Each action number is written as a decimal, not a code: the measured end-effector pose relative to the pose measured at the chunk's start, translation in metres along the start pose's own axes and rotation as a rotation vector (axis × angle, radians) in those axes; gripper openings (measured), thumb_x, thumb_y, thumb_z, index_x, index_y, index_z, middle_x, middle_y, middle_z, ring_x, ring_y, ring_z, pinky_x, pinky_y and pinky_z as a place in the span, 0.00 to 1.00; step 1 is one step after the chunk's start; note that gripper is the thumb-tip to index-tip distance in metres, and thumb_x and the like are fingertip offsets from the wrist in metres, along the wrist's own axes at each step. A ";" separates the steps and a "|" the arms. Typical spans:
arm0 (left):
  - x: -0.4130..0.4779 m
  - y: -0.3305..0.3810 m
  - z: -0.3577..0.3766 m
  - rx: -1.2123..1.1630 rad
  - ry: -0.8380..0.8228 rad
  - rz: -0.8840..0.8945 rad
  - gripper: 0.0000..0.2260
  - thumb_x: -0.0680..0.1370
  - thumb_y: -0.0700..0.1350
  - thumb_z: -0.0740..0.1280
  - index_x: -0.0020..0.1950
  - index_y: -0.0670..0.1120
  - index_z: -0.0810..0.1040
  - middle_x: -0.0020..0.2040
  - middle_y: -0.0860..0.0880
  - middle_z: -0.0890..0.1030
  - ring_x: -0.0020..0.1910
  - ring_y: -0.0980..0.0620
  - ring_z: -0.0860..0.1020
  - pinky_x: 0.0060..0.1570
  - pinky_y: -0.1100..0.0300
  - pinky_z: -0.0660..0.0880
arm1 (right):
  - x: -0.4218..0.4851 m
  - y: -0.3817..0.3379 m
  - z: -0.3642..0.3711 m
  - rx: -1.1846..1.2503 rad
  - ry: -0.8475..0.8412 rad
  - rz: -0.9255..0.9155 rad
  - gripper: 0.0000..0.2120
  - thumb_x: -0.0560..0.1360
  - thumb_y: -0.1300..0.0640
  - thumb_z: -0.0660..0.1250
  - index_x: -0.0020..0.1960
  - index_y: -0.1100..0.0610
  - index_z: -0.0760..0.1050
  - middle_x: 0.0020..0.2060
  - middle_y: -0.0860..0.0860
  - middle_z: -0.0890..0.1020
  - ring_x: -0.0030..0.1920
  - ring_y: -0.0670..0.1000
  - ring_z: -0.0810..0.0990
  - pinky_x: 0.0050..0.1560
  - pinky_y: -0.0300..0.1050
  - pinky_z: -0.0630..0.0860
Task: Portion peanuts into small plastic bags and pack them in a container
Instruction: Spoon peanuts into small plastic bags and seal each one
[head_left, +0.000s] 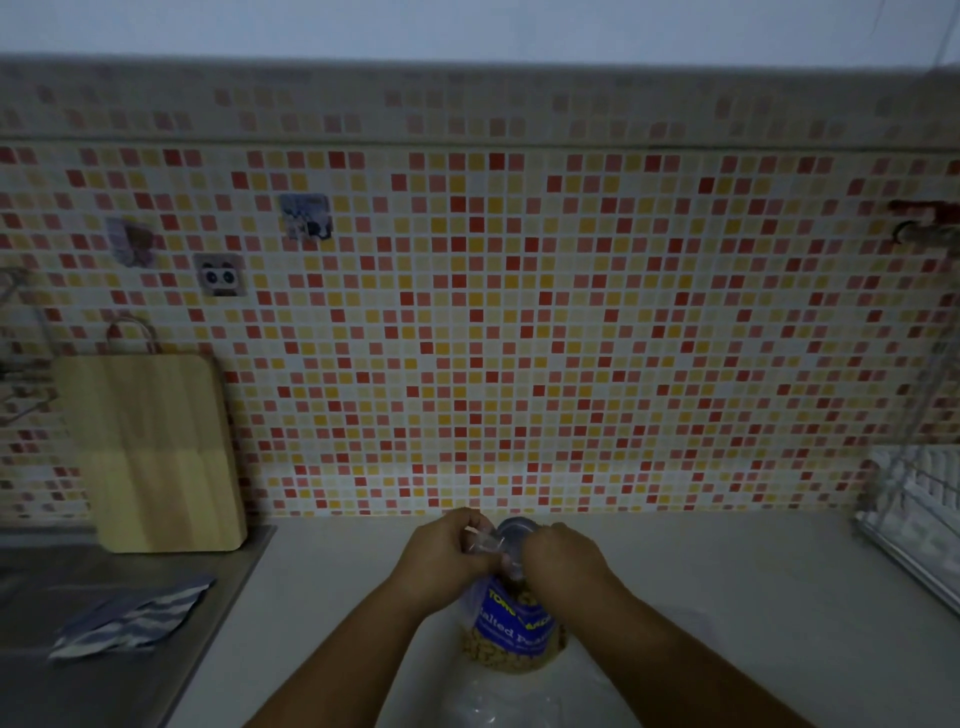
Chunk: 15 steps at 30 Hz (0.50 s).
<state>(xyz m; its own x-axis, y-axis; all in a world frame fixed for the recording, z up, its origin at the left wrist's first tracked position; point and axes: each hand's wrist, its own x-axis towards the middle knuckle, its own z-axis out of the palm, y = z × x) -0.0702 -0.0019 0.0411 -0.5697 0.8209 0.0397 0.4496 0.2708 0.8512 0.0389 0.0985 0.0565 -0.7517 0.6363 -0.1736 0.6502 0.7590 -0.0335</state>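
Observation:
A clear bag of salted peanuts (511, 631) with a blue label lies on the white counter (727, 597) near the front edge. Both hands grip its top. My left hand (441, 553) pinches the crumpled clear plastic on the left side of the opening. On the right side, my right hand (563, 558) is closed on the same plastic. A rounded clear shape (514, 527) shows just behind the hands; I cannot tell what it is. Some clear plastic (498, 701) lies at the bottom edge below the peanut bag.
A wooden cutting board (150, 452) leans on the mosaic tile wall at the left. A steel sink (104, 649) at the lower left holds a blue-and-white striped cloth (130, 618). At the right edge stands a wire dish rack (919, 519).

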 end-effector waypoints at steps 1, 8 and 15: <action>0.000 -0.001 0.001 -0.013 -0.002 -0.002 0.13 0.67 0.45 0.77 0.47 0.51 0.77 0.42 0.53 0.82 0.40 0.60 0.79 0.37 0.72 0.74 | 0.002 -0.002 0.005 0.022 -0.005 0.008 0.16 0.77 0.57 0.62 0.64 0.59 0.73 0.61 0.57 0.75 0.61 0.56 0.74 0.61 0.47 0.72; 0.001 -0.007 0.001 -0.085 -0.015 -0.048 0.15 0.68 0.47 0.76 0.51 0.48 0.77 0.47 0.49 0.83 0.47 0.52 0.81 0.49 0.58 0.79 | 0.005 -0.006 0.023 0.097 0.068 0.072 0.17 0.76 0.51 0.65 0.62 0.57 0.75 0.59 0.57 0.77 0.58 0.56 0.76 0.58 0.47 0.74; -0.001 -0.009 0.001 -0.129 -0.014 -0.088 0.15 0.69 0.47 0.75 0.52 0.48 0.77 0.48 0.48 0.82 0.49 0.49 0.80 0.52 0.53 0.79 | 0.012 0.007 0.006 0.180 -0.084 0.289 0.23 0.73 0.45 0.67 0.63 0.57 0.73 0.60 0.53 0.78 0.61 0.54 0.76 0.65 0.46 0.69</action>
<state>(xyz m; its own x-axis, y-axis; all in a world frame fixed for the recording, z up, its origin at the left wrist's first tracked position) -0.0726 -0.0042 0.0329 -0.5930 0.8040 -0.0443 0.3059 0.2759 0.9112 0.0351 0.1112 0.0478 -0.5267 0.8021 -0.2817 0.8496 0.5077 -0.1429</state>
